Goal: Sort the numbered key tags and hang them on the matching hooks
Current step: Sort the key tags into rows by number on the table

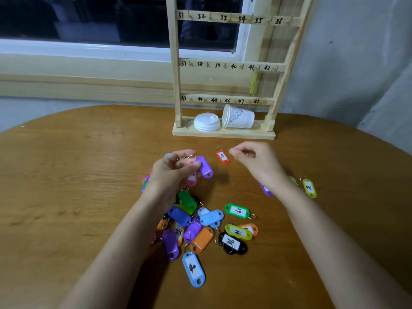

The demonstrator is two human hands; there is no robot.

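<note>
Tags [200,228] in many colours are heaped on the near middle of the wooden table [78,175], between the two forearms. A blue tag [193,269] lies nearest, and a black tag [233,243] marked 36 and a green tag [236,211] lie at the heap's right edge.

The left hand [176,170] is held above the far end of the heap. Its fingers are curled, and a purple tag [206,167] is pinched at its ring end, the body tilted down to the right. A pink tag [191,179] shows just below the fingers; whether it is held cannot be told.

The right hand [254,161] is raised right of it, fingers curled with the thumb against the forefinger. A green speck shows inside the curl, but motion blur prevents telling whether anything is gripped.

A red tag [223,157] lies flat between the hands. A yellow-green tag [309,188] marked 48 lies to the far right.

The wooden rack [175,85] stands at the far edge, with rows numbered 31–36, 37–42 and 43–48. One yellow-green hanging tag [253,83] is seen at hook 41. A paper cup [239,118] on its side and stacked white lids [206,122] rest on the rack's base.
</note>
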